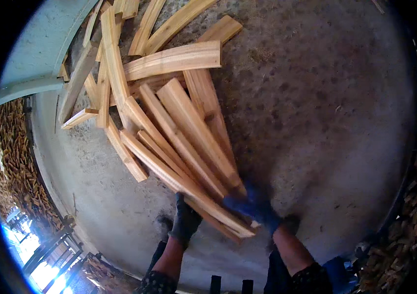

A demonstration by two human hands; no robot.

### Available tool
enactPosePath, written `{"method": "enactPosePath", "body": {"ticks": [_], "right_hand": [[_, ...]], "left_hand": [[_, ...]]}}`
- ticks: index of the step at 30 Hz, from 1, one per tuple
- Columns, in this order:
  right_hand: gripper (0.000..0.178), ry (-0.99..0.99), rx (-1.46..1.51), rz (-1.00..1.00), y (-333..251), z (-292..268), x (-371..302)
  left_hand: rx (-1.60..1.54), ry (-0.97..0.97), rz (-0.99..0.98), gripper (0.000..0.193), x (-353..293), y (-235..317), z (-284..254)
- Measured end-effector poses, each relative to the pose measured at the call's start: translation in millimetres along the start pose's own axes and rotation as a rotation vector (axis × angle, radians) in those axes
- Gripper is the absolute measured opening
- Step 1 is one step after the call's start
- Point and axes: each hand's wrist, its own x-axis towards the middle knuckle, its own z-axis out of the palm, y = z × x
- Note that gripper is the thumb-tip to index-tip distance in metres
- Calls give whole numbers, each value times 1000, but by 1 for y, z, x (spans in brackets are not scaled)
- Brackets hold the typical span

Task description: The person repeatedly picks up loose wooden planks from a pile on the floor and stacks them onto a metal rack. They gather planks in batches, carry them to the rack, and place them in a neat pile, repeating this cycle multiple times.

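Observation:
Several long wooden planks (189, 132) lie fanned out side by side, their near ends between my hands. My left hand (185, 220), in a dark glove, grips the left edge of the lowest plank (203, 203); its fingers underneath are hidden. My right hand (256, 205), in a blue glove and slightly blurred, wraps round the near ends of the planks on the right. The far ends of this bundle rest on or against other boards of the pile.
Beyond the bundle, more loose boards (174, 60) cross one another in a pile on the concrete floor (316, 127). A pale green metal panel (47, 44) stands at upper left. Stacked wood pieces line the left (22, 157) and right (409, 220) sides.

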Motion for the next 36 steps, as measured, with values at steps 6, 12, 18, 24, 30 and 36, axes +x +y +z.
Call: {"method": "enactPosePath", "body": {"ticks": [6, 12, 18, 24, 30, 36], "right_hand": [[79, -152, 360, 309, -26, 7, -9], [77, -286, 392, 418, -25, 15, -3], [78, -418, 409, 495, -18, 31, -12], [73, -272, 478, 493, -44, 51, -47], [82, 104, 396, 255, -89, 92, -96], [98, 117, 179, 125, -157, 134, -120]], "left_hand": [[486, -155, 125, 59, 4, -12, -71], [298, -55, 135, 52, 9, -16, -83], [633, -141, 231, 53, -9, -5, -97], [310, 12, -37, 61, -49, 29, -49], [115, -89, 28, 60, -89, 17, -60], [70, -106, 73, 55, -135, 35, -46]]}}
